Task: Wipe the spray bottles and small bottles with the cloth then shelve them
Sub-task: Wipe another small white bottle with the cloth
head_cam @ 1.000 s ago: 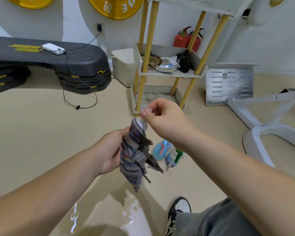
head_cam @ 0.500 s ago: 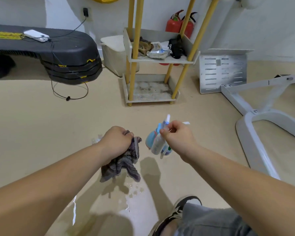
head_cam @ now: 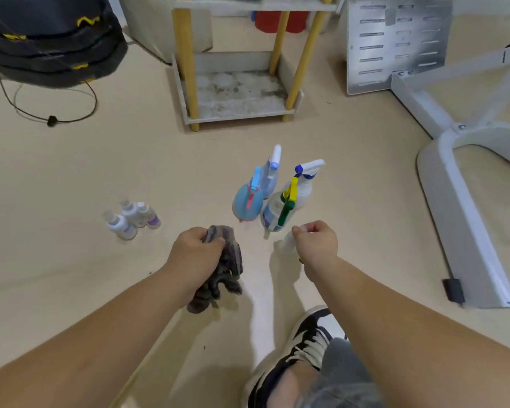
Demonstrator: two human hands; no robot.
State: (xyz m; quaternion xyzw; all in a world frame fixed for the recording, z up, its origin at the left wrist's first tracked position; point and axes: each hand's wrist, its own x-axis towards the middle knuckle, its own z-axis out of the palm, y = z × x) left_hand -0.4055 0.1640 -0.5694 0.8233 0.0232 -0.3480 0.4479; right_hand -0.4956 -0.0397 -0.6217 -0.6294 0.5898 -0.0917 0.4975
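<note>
Left hand [head_cam: 195, 251] grips the cloth [head_cam: 227, 270]. Right hand [head_cam: 315, 241] pinches a blurred small bottle [head_cam: 286, 245] beside the spray bottles [head_cam: 273, 198].

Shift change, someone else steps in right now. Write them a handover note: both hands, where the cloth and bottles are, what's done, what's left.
Left hand: grips the bunched cloth.
Right hand: pinches a small pale bottle, which is blurred.
On the floor: four spray bottles stand clustered just ahead of the hands, and three small bottles stand together to the left.
Done: no bottle stands on the rack's bottom shelf. The upper shelf is mostly out of view. Which bottles are wiped cannot be told.
Left: wipe whatever remains, then shelve them all.
</note>
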